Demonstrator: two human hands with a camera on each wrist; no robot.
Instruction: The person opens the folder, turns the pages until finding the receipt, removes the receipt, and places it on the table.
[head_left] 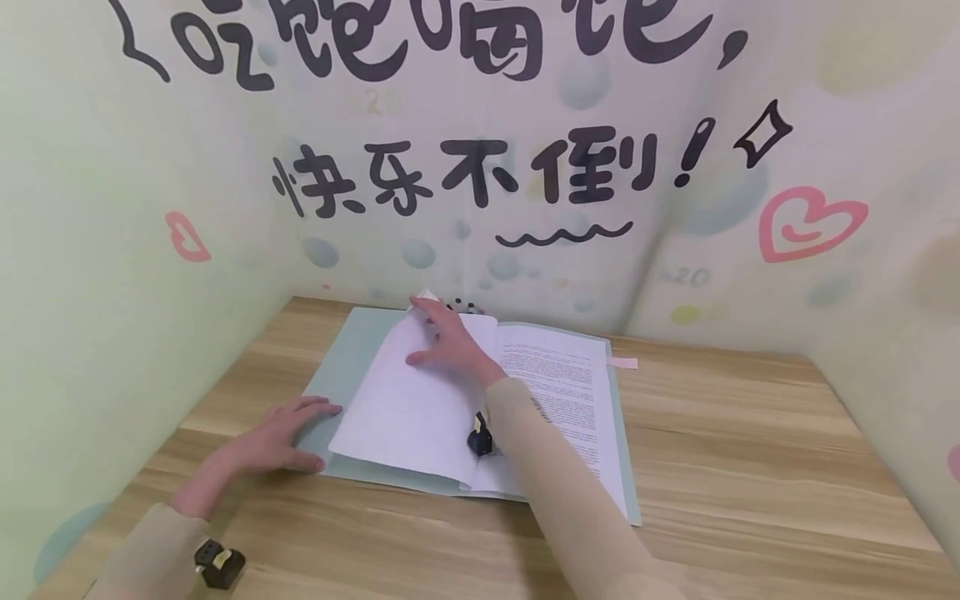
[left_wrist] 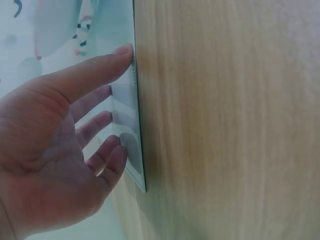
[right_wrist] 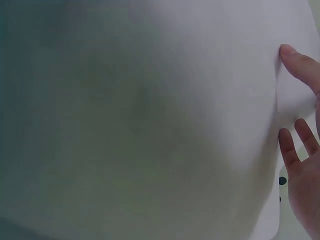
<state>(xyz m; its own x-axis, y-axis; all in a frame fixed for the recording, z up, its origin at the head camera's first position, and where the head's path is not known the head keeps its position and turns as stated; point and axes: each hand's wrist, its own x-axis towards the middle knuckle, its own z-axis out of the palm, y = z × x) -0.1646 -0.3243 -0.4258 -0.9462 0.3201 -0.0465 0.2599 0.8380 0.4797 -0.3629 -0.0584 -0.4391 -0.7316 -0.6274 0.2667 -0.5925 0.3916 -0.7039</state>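
Note:
A light blue-green folder (head_left: 341, 350) lies spread on the table with printed sheets (head_left: 555, 367) on its right side. A blank white page (head_left: 401, 408) is lifted and slants over toward the left cover. My right hand (head_left: 453, 342) is at the upper part of this page, fingers spread. In the right wrist view its thumb (right_wrist: 295, 62) and fingertips touch the page near its edge. My left hand (head_left: 273, 437) rests at the folder's lower left corner, fingers relaxed, with the thumb (left_wrist: 107, 65) at the cover's edge in the left wrist view.
The wooden table (head_left: 750, 450) reaches out on both sides of the folder. Behind it stands a wall (head_left: 465, 225) with black lettering and pink hearts. A pink tab (head_left: 622, 362) sticks out at the folder's right edge. Each wrist carries a small black camera (head_left: 219, 564).

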